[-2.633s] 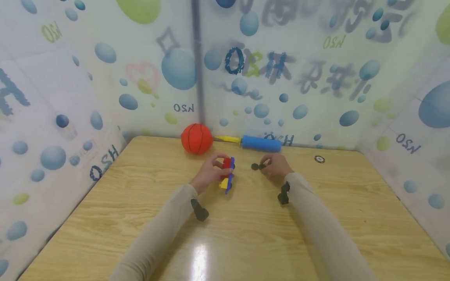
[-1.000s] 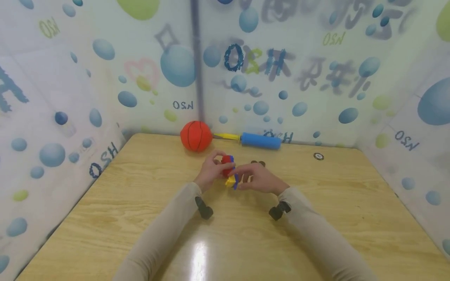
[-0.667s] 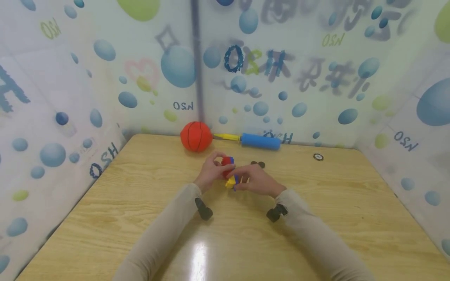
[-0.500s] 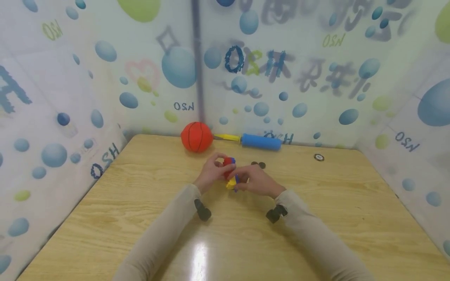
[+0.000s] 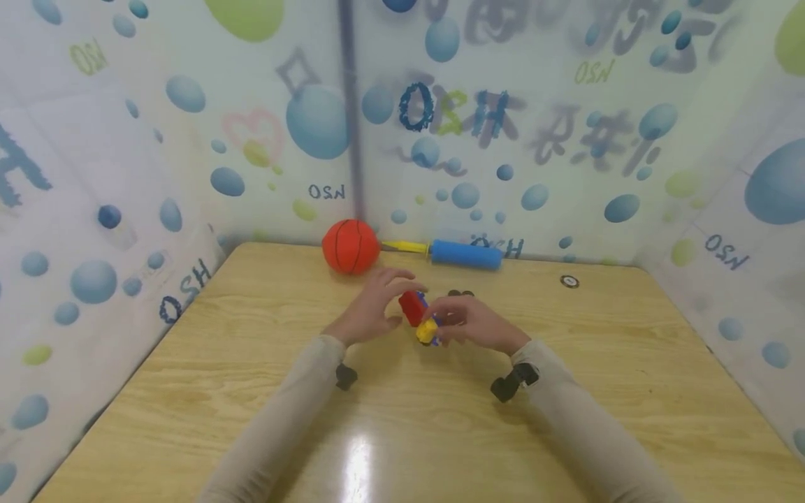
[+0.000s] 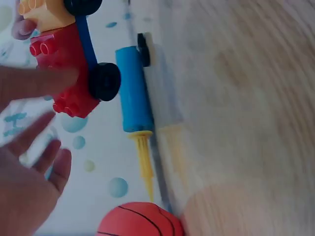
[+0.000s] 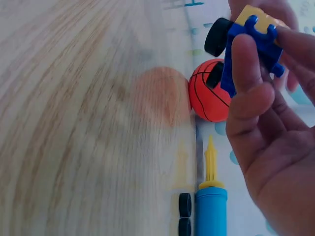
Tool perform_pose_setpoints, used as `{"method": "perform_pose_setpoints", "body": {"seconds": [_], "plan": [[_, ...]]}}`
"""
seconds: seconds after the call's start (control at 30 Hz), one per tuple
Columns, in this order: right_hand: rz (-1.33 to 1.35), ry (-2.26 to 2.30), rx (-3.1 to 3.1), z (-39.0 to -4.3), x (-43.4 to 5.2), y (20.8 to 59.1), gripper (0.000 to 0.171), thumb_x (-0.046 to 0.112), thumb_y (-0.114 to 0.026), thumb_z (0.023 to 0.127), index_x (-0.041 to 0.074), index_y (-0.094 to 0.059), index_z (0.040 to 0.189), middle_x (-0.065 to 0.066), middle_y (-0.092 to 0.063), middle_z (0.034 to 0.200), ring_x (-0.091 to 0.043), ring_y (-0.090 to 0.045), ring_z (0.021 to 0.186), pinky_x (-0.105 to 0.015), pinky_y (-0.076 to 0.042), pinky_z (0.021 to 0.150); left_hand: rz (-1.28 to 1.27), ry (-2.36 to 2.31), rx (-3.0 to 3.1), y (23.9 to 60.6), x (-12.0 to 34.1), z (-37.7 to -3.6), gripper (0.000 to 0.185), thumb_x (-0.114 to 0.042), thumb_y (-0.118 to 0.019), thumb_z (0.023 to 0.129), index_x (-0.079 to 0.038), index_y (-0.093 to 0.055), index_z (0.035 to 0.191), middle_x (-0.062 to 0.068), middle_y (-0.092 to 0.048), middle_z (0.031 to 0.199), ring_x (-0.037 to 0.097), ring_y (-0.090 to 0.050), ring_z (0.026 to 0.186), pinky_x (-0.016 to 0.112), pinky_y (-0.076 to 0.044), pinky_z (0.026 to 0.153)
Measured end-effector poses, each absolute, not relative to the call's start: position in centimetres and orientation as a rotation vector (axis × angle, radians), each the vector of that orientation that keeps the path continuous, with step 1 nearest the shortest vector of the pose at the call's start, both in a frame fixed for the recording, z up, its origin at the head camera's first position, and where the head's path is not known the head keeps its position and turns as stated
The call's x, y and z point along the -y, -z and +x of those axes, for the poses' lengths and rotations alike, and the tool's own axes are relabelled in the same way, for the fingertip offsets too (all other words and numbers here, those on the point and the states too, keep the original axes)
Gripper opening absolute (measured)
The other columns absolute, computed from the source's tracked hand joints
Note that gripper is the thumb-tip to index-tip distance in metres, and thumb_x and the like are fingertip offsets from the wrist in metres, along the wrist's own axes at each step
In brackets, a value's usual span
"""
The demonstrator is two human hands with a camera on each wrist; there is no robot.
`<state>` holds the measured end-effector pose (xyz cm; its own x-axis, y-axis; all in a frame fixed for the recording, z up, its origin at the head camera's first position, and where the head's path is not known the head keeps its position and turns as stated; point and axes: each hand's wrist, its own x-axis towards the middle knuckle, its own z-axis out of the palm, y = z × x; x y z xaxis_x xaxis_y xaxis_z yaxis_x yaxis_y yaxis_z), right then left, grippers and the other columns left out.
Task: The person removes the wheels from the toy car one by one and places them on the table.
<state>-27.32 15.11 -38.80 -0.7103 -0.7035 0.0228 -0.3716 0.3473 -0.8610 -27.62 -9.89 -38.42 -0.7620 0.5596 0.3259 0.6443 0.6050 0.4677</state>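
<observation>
A small toy car (image 5: 420, 318) built of a red brick, a yellow brick and a blue chassis hangs just above the table middle. My right hand (image 5: 462, 323) grips it by the blue chassis (image 7: 256, 44), thumb (image 7: 246, 69) over the edge. Black wheels (image 6: 104, 81) sit on the chassis. My left hand (image 5: 383, 300) is beside the red brick (image 6: 69, 73) with fingers spread; one finger (image 6: 39, 82) touches the brick. Two loose black wheels (image 5: 462, 293) lie on the table behind the right hand.
An orange toy basketball (image 5: 351, 246) and a blue hand pump (image 5: 465, 254) with a yellow nozzle lie along the far edge of the wooden table (image 5: 402, 433). A small round disc (image 5: 569, 281) lies at the far right. Bubble-patterned curtain walls close three sides.
My right hand came from the loose wheels to the car and took hold of it. The left hand has let go and spread its fingers; the car now tilts in the right hand.
</observation>
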Motion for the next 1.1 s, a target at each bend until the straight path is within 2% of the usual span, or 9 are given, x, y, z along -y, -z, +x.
{"method": "perform_pose_setpoints", "body": {"seconds": [0.1,0.2,0.4,0.53,0.7,0.77,0.93,1.0,1.1], "plan": [[-0.932,1.381,-2.2,-27.3,-15.8,39.0,0.023,0.018,-0.064,0.098,0.016,-0.065,0.121,-0.007,-0.068,0.112,-0.024,-0.067,0.077,-0.029,-0.053,0.06,-1.211,0.753,2.596,38.3,9.5,-27.4,0.061,-0.005,-0.084,0.077,-0.022,-0.062,0.132,0.003,-0.059,0.142,0.03,-0.037,0.145,0.062,-0.035,0.116],[-0.921,1.44,-2.14,-27.3,-16.4,39.0,0.022,0.017,-0.061,0.099,0.014,-0.065,0.12,-0.009,-0.067,0.11,-0.026,-0.064,0.075,-0.029,-0.052,0.06,-1.277,0.747,2.577,38.4,9.0,-27.2,0.053,-0.012,-0.083,0.081,-0.022,-0.065,0.129,-0.003,-0.065,0.137,0.029,-0.035,0.149,0.062,-0.032,0.117],[-0.864,1.432,-2.11,-27.3,-17.1,39.1,0.027,0.021,-0.056,0.1,0.019,-0.064,0.127,-0.011,-0.067,0.108,-0.036,-0.06,0.078,-0.033,-0.052,0.064,-1.223,0.853,2.648,38.6,8.6,-26.7,0.043,-0.013,-0.08,0.085,-0.021,-0.068,0.126,-0.004,-0.069,0.131,0.023,-0.041,0.146,0.052,-0.033,0.117],[-0.792,1.433,-2.153,-27.2,-17.6,39.1,0.036,0.022,-0.055,0.1,0.025,-0.06,0.136,-0.011,-0.067,0.107,-0.038,-0.061,0.082,-0.035,-0.053,0.068,-1.177,0.867,2.674,38.8,8.7,-26.6,0.042,-0.014,-0.08,0.085,-0.021,-0.068,0.125,-0.003,-0.068,0.133,0.024,-0.043,0.144,0.052,-0.036,0.115],[-0.801,1.525,-2.242,-26.9,-17.8,38.9,0.041,0.02,-0.059,0.1,0.017,-0.056,0.141,-0.01,-0.066,0.111,-0.044,-0.06,0.085,-0.035,-0.053,0.064,-1.13,0.88,2.667,39.0,8.8,-26.5,0.043,-0.015,-0.081,0.085,-0.018,-0.067,0.126,0.002,-0.067,0.135,0.028,-0.048,0.139,0.053,-0.04,0.114],[-0.817,1.56,-2.306,-26.8,-17.6,38.8,0.041,0.019,-0.064,0.098,0.015,-0.058,0.138,-0.011,-0.066,0.112,-0.04,-0.062,0.085,-0.033,-0.053,0.062,-1.106,0.896,2.677,39.0,8.8,-26.4,0.046,-0.015,-0.08,0.085,-0.019,-0.065,0.129,0.004,-0.065,0.136,0.028,-0.052,0.135,0.051,-0.044,0.112],[-0.848,1.591,-2.504,-26.4,-16.9,38.5,0.042,0.018,-0.075,0.09,0.016,-0.065,0.13,-0.009,-0.07,0.114,-0.021,-0.065,0.09,-0.028,-0.056,0.07,-1.067,0.973,2.7,39.2,8.8,-26.3,0.062,-0.018,-0.078,0.088,-0.023,-0.053,0.145,0.003,-0.063,0.137,0.023,-0.056,0.123,0.045,-0.051,0.104],[-0.858,1.595,-2.582,-26.3,-16.6,38.5,0.041,0.018,-0.078,0.088,0.016,-0.067,0.128,-0.008,-0.071,0.114,-0.018,-0.065,0.09,-0.027,-0.056,0.073,-1.082,1.004,2.687,39.3,8.8,-26.4,0.068,-0.018,-0.077,0.089,-0.027,-0.046,0.15,0.001,-0.063,0.137,0.02,-0.057,0.119,0.042,-0.052,0.102],[-0.858,1.624,-2.666,-26.0,-16.3,38.7,0.039,0.016,-0.079,0.087,0.015,-0.069,0.125,-0.009,-0.072,0.11,-0.018,-0.064,0.087,-0.025,-0.054,0.068,-1.126,1.044,2.667,39.6,8.7,-26.5,0.074,-0.018,-0.074,0.091,-0.034,-0.038,0.153,-0.003,-0.062,0.139,0.014,-0.059,0.115,0.036,-0.053,0.101]]}}
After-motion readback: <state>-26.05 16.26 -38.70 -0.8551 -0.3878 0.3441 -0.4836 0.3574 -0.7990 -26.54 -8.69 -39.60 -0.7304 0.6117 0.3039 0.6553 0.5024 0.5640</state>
